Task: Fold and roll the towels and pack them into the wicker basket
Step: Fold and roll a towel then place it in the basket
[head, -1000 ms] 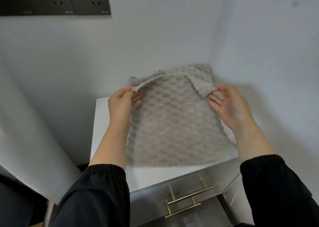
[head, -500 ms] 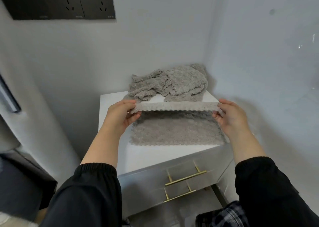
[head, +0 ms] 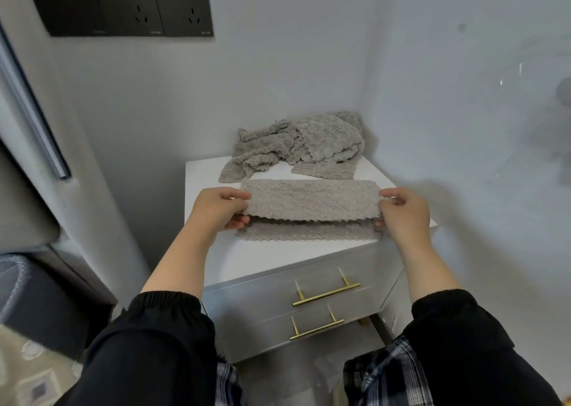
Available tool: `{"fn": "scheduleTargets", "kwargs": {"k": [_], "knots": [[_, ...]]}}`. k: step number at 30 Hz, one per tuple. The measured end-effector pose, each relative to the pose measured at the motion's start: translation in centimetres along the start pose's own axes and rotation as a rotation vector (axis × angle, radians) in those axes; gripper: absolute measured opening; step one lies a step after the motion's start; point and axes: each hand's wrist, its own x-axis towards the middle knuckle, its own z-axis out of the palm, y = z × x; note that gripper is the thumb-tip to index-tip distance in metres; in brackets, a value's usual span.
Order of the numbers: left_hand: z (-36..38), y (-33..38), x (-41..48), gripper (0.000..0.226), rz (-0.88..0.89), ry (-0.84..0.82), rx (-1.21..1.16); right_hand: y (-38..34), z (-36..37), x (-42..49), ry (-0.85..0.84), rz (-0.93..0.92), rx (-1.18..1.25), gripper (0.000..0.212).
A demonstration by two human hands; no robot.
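Item: left hand [head: 216, 211], fingers curled, pinching the left end of the folded grey towel [head: 309, 200]. The right hand [head: 404, 212] pinches the right end likewise (we cannot make out its fingertips beneath the cloth). Towel at frame centre, upper layer lifted, lower scalloped edge resting on the white cabinet [head: 262, 260]. Behind it, upper centre: heap of unfolded grey towels [head: 296, 141]. Upper left: black socket panel [head: 123, 4], small print too blurred for us to read.
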Motion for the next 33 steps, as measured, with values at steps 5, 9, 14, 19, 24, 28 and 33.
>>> {"fn": "scheduleTargets", "kwargs": {"k": [5,9,14,19,24,28,33], "knots": [[0.2,-1.0,-0.3,0.017,-0.010,-0.049,0.317,1.2,-0.2,-0.2,-0.069,-0.029,-0.282,0.026],[0.3,-0.9,-0.2,0.011,0.051,-0.031,0.372,0.9,-0.4,-0.3,-0.062,-0.052,-0.262,0.026],[0.2,-1.0,0.2,0.009,0.086,-0.025,0.421,0.8,-1.0,-0.1,-0.083,-0.036,-0.321,0.021],[0.7,-1.2,0.2,0.008,0.158,0.030,0.743,0.7,-1.6,-0.4,-0.138,-0.025,-0.557,0.016],[2.4,-1.4,0.2,0.026,0.534,0.066,0.777,0.1,-1.8,-0.7,-0.077,-0.069,-0.704,0.025],[4.6,-2.6,0.3,0.057,0.591,-0.229,1.006,0.4,-1.6,-0.3,-0.117,-0.054,-0.727,0.028],[6.0,-3.4,0.2,0.061,0.504,-0.334,1.272,0.6,-1.6,-0.1,-0.129,0.011,-0.860,0.043]]}}
